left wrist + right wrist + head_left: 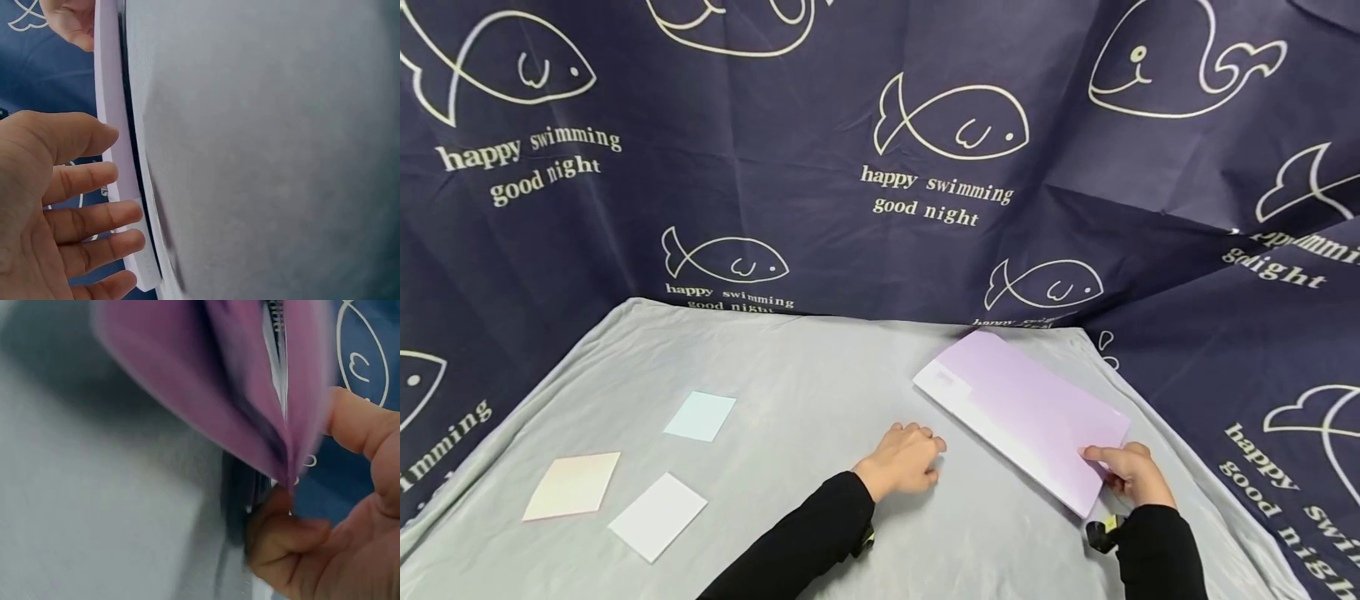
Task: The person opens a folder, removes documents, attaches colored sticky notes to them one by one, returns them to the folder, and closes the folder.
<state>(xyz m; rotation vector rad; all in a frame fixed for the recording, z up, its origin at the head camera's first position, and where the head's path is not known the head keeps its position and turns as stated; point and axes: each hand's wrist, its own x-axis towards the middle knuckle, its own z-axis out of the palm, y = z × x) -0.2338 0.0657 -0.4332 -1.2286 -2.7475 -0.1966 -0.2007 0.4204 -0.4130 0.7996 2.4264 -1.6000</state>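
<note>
A light purple folder [1022, 408] lies slanted on the right of the grey cloth, a white label near its far left end. At its near right corner my right hand [1131, 471] pinches the cover, thumb on top and fingers underneath. In the right wrist view the folder [169, 381] gapes at the corner, showing inner layers and a dark coiled strip. My left hand [906, 458] is beside the folder's long left edge, holding nothing. Seen from the left wrist, that hand's fingers [94, 222] are loosely extended in front of the folder's spine [115, 94]; whether they touch it I cannot tell.
To the left lie a pale blue square of paper [700, 416], a cream square pad [572, 486] and a white square pad [658, 517]. A dark blue curtain [820, 167] with fish drawings hangs behind and along the sides of the cloth-covered surface [797, 392].
</note>
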